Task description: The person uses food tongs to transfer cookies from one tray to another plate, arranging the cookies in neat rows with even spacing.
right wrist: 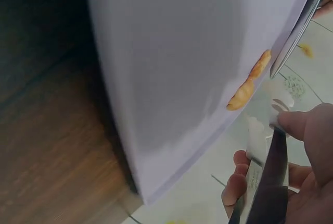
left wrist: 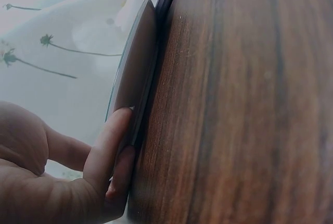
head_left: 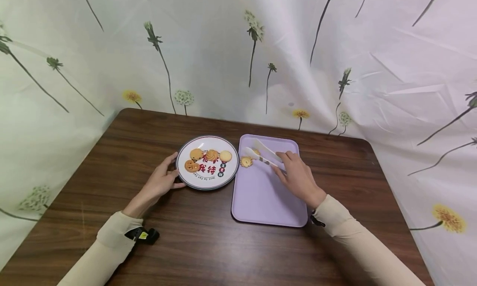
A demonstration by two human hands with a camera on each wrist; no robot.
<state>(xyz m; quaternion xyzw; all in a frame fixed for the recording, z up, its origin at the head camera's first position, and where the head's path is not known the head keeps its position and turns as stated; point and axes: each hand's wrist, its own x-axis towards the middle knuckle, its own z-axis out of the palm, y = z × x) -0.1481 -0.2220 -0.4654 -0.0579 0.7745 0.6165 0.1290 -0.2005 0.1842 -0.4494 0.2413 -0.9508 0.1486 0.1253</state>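
Note:
My right hand (head_left: 298, 176) holds a pair of tongs (head_left: 273, 164) with white tips, thumb and fingers on opposite arms. The spread tips hang over the upper left of a lilac tray (head_left: 268, 199), around a cookie (head_left: 256, 152) that they partly hide. A flower-shaped cookie (head_left: 246, 162) lies just left of it, by the tray's edge. My left hand (head_left: 162, 178) touches the left rim of a round white plate (head_left: 203, 184), fingers spread along its side in the left wrist view. Several cookies (head_left: 212, 155) sit on the plate's upper half, over red printed characters.
Plate and tray stand side by side, nearly touching, on a dark wooden table (head_left: 201, 244). Behind the table hangs a pale cloth (head_left: 216, 50) printed with dandelions. A dark wristband (head_left: 143, 235) with a small device is on my left wrist.

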